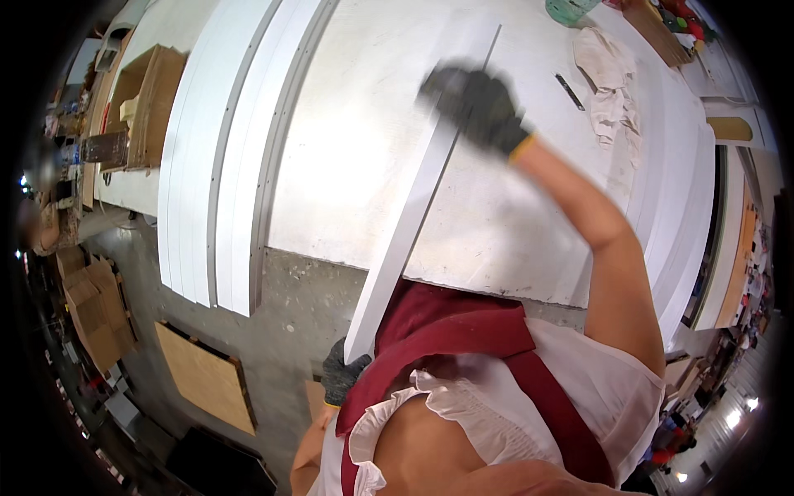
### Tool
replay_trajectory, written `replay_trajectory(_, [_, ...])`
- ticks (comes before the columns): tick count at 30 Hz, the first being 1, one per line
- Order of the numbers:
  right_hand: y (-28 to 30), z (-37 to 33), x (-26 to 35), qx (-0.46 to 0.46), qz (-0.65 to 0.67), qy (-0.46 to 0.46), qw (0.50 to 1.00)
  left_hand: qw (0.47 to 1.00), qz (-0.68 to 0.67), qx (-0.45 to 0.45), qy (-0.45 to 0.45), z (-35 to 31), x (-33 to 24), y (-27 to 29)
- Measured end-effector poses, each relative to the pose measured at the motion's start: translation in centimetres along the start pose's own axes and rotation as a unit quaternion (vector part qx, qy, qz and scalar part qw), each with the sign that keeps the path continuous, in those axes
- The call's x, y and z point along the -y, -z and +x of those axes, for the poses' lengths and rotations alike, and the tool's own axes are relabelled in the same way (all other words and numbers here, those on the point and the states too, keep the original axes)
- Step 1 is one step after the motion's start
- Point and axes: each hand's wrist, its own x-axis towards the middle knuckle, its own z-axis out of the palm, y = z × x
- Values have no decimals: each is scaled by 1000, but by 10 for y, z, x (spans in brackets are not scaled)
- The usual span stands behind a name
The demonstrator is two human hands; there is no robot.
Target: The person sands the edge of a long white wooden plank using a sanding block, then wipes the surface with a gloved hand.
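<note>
A long white bar (405,223) slants across the white tabletop (347,149), its near end reaching past the table edge beside my maroon apron. My left hand (339,376), in a dark grey knit glove, is closed round that near end. Farther up, my right hand (475,107), in a matching glove with a yellow cuff, is over the bar's far part. Motion smears its fingers, so their grip does not show. A thin grey end of the bar sticks out beyond it. To the right lie a slim black tool (569,92) and a crumpled cream cloth (608,74).
Long white panels (219,149) with grey, holed edges lie at the left, jutting past the table. Behind them stands an open cardboard box (153,107). More white panels (682,207) line the right side. A green container (571,8) is at the far edge; a wooden board (207,376) is on the floor.
</note>
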Motion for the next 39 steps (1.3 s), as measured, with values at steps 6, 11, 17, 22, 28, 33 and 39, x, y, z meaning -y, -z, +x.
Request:
replay_trajectory(6, [-18,53,-186,15,-106,-275,956,999,-4,-22,41,8,7,-3])
replay_trajectory(11, [-7,37,-94,36,-126,-195,972,999,36,-11,16,2,-16,-3])
replay_trajectory(17, [14,-53,196,226,387,-8,894,993,68,91,17,20,4,21])
replay_trajectory(22, [18,-71,260,265,508,70,817,983,-74,168,14,43,49,30])
replay_trajectory(28, [-38,2,5,-5,30,-98,995,962,-147,224,51,45,12,27])
replay_trajectory(33, [-26,14,-65,-12,-65,-195,979,960,-140,244,5,59,5,27])
replay_trajectory(39, [8,-70,294,135,363,122,914,967,-122,224,-1,51,26,24])
